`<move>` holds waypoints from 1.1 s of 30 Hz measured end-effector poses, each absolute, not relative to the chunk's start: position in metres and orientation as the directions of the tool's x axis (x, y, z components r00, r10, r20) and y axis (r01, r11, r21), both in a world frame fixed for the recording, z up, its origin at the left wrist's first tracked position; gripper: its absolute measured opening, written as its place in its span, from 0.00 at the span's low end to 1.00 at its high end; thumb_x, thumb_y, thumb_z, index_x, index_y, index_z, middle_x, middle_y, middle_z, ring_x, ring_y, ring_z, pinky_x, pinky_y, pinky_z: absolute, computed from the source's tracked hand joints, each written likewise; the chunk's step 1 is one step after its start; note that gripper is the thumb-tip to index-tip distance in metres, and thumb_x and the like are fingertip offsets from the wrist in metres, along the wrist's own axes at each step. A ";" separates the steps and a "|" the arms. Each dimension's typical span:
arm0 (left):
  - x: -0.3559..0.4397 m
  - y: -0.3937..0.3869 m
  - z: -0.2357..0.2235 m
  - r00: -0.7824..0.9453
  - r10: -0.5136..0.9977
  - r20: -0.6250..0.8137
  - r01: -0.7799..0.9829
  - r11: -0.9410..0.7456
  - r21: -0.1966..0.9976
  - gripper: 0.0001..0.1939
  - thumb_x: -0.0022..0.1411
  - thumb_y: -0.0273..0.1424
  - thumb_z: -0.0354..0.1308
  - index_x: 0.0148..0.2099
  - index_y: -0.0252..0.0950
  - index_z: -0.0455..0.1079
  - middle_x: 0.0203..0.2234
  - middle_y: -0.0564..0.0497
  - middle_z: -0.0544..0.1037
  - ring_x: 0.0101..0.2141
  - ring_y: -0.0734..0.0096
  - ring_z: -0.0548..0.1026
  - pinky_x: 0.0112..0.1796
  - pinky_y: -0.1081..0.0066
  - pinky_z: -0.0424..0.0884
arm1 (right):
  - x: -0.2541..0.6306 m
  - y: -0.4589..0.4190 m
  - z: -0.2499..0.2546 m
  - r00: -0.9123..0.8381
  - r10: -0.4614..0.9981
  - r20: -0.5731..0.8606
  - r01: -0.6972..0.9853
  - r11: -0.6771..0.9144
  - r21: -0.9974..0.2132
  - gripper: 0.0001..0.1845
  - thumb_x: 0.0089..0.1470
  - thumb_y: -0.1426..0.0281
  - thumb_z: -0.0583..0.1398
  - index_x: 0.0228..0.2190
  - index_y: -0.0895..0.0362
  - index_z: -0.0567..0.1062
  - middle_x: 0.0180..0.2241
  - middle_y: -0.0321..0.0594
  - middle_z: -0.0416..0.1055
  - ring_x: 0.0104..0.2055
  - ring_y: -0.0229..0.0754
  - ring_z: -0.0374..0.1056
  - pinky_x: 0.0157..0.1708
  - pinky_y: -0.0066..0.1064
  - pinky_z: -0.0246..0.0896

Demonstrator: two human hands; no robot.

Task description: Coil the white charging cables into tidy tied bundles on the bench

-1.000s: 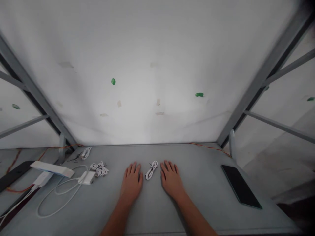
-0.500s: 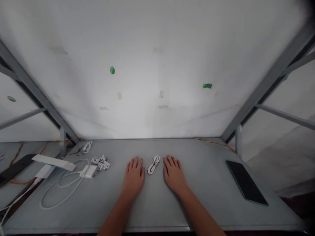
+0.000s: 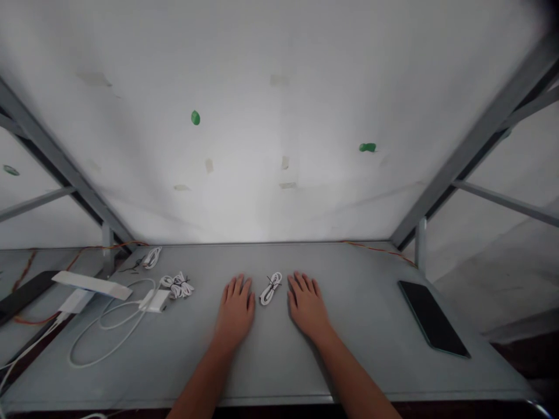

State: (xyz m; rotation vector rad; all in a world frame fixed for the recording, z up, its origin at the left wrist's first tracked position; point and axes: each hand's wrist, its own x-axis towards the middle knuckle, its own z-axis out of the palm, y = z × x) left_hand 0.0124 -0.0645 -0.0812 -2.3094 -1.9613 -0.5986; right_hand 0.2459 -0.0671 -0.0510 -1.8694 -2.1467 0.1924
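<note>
A coiled white cable, bound at its middle with a thin black tie, lies on the grey tabletop between my two hands. To its left, my left hand rests palm down with fingers stretched out. On the other side my right hand lies flat in the same way, its fingers slightly spread. Neither hand touches the cable, and both hold nothing.
Left of my hands lie a bundled white cable, a white charger with a looped cord, and another cable coil. A white box-like strip sits farther left. A dark phone lies at right. Metal posts flank the wall.
The whole view has shifted slightly, with things appearing a little higher and to the left. My hands and the cable keep their places on the table.
</note>
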 end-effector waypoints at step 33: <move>-0.075 -0.052 -0.048 -0.383 0.794 0.473 0.881 0.467 -0.070 0.25 0.73 0.28 0.42 0.62 0.25 0.73 0.64 0.30 0.72 0.70 0.40 0.57 0.67 0.34 0.40 | 0.244 -0.064 -0.050 -0.095 0.989 0.112 0.945 0.125 -0.304 0.30 0.68 0.67 0.48 0.67 0.56 0.70 0.71 0.45 0.61 0.74 0.56 0.55 0.74 0.53 0.41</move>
